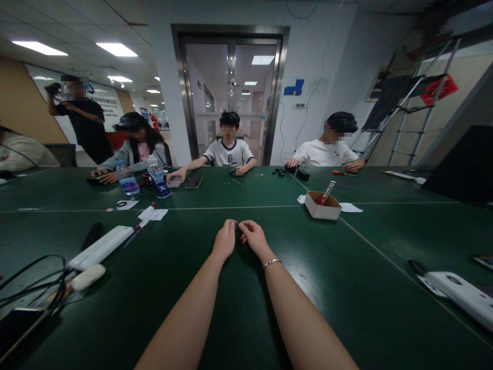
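Observation:
Both arms reach forward over the dark green table [239,318], and the hands meet near its middle. My left hand [224,241] is closed, its thumb and fingers pinched together. My right hand [254,238], with a silver bracelet [272,262] at the wrist, is closed in a pinch facing it. Between the fingertips a small dark piece [238,226] shows, gripped from both sides. Most of it is hidden by the fingers, so its kind cannot be made out.
An open cardboard box [323,211] holding a clear-and-red tube stands ahead right. White power strips [102,247] lie left and right, with cables at left. Two bottles [159,180] and a phone [193,183] stand or lie farther off. Several people sit opposite; others stand behind.

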{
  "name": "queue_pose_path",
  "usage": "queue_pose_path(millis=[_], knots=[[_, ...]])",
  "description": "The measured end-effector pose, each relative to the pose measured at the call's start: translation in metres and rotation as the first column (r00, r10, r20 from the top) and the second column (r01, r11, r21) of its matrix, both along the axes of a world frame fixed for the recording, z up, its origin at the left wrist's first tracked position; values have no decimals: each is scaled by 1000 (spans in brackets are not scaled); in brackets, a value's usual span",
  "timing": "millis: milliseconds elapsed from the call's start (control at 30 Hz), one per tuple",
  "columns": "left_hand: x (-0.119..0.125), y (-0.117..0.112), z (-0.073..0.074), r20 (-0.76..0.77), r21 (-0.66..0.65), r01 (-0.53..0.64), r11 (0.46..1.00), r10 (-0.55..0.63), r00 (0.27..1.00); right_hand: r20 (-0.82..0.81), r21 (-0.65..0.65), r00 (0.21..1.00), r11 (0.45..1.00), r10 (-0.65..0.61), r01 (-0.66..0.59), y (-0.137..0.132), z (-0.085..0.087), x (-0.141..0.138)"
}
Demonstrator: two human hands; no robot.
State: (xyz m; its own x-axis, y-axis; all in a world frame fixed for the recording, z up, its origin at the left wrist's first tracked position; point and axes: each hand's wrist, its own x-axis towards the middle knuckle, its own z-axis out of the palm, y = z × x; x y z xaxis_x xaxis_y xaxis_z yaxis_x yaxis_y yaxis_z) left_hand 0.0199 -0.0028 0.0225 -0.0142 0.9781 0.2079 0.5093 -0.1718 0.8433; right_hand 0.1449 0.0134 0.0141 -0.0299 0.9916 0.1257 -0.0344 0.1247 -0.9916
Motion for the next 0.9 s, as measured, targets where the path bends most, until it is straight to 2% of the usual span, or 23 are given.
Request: queue_pose_path(millis=[267, 533, 900], knots=[[-2, 4, -5, 23, 32, -35, 999, 34, 999, -21, 1, 1000, 1000, 1, -1, 1, -2, -2], [-2, 3, -3, 33, 61, -25, 998, 23, 999, -9, 1, 1000, 1000, -6, 6, 0, -2, -1], [-1, -4, 6, 36, -29, -13, 1000, 15, 999, -11, -8, 1000, 1000, -5, 5, 1, -2, -1]])
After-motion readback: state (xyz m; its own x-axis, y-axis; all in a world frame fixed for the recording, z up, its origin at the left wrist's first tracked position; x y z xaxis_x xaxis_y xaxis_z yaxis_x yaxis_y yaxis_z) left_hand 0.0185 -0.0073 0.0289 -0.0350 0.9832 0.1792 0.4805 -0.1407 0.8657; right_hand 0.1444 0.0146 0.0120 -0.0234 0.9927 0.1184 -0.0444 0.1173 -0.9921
